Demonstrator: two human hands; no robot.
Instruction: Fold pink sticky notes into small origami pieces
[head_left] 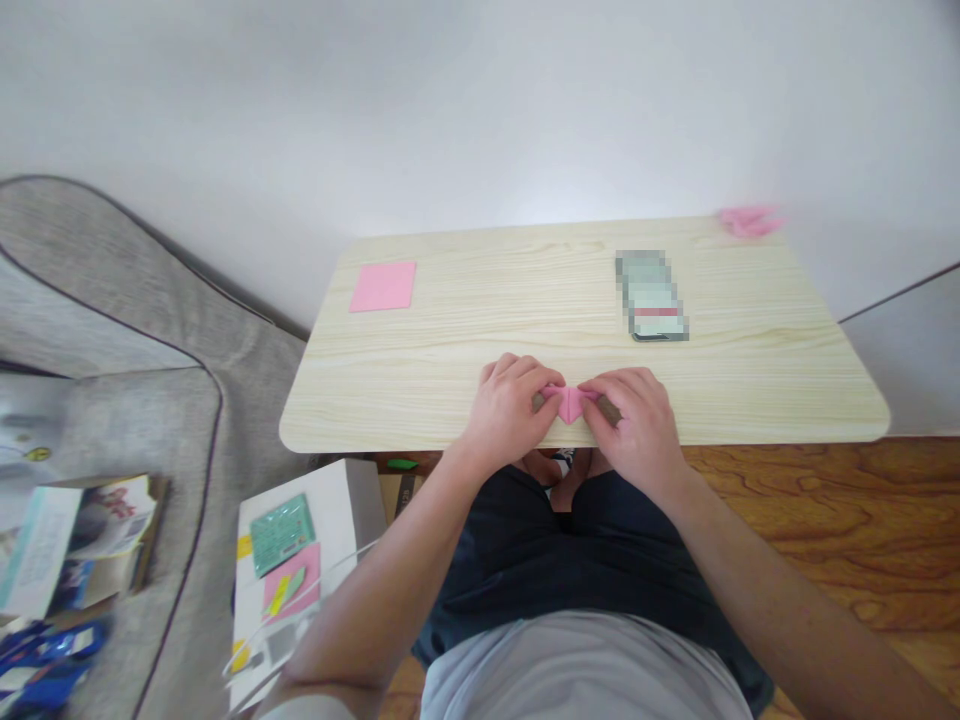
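Observation:
A small folded pink paper piece lies near the front edge of the light wooden table. My left hand pinches its left side with curled fingers. My right hand pinches its right side the same way. Both hands press the paper down on the tabletop. Only the middle of the paper shows between my fingertips.
A flat pink paper sheet lies at the table's far left. A phone rests at the right middle. A finished pink folded shape sits at the far right corner. A white box with papers stands left of my legs, beside a grey sofa.

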